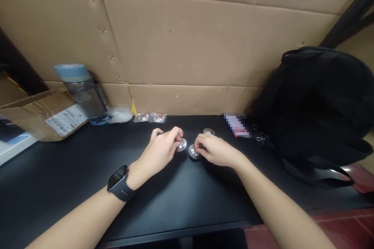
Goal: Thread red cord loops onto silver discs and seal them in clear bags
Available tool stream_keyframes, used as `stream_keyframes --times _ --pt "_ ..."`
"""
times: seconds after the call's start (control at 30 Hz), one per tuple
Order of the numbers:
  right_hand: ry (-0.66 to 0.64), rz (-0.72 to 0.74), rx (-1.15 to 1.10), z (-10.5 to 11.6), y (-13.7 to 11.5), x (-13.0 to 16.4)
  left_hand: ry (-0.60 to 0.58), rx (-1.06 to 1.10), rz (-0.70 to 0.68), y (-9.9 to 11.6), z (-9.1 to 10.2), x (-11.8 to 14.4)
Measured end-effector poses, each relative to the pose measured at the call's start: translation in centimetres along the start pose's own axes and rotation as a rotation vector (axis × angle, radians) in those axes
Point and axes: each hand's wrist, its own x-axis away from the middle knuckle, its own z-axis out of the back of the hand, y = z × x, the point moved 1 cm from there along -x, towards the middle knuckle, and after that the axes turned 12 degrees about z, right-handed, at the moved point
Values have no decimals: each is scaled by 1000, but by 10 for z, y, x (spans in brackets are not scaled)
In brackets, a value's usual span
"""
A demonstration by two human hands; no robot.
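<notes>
Tabletop: we work at a black matte tabletop (175, 198), its near edge running along the bottom of the view.
Backdrop: flattened brown cardboard (187, 39) stands as a wall right behind it, stapled at the left.
Left side: an open cardboard box (43, 114) with a white label, and beside it a clear water bottle (84, 93) with a blue lid.
Right side: a black backpack (315, 113) slumps against the cardboard.
Back edge: two small clear packets (150, 117) lie near the cardboard's foot.
Discs: three small round silver metal discs; they look shiny and slightly domed.
Left hand (162, 149): a black watch on its wrist, fingers pressed together, pinching the left disc (181, 145) at its edge on the tabletop.
Right hand (214, 151): fingers curled and pinching the middle disc (193, 151), just beside the left one.
Third disc (208, 132): lies free just behind our right hand.
</notes>
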Motion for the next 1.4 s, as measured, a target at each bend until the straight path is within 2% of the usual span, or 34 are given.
stream_keyframes --times 0.1,0.3,0.47,0.57,0.7,0.83,1.0,1.2,1.33,1.37,1.4 --pt "105 22 -80 4 -3 -3 -5 133 36 0 0 -1" --pt "302 84 -283 8 -12 -9 -41 573 119 -1 -5 -3" --pt "376 70 -495 -1 -14 -12 -53 690 132 2 -7 -2" --pt "374 33 -703 -9 -15 -15 -58 721 131 4 -7 -1" --pt "362 -72 -971 -18 -15 -18 -54 742 128 4 -8 -1" --pt "387 -125 -1107 -23 -14 -20 -48 753 141 3 -12 -2" --pt "442 -151 -1125 -24 -11 -19 -12 746 145 3 -14 -4" --pt "412 -166 -1125 -28 -7 -19 -4 715 146 5 -12 -3" --pt "415 -170 -1056 -28 -5 -20 -57 537 87 -6 6 -11" --pt "418 -175 -1036 -27 -5 -20 -49 453 104 -14 14 -15" --pt "422 -184 -1013 -25 -4 -19 16 385 154 -27 25 -19"
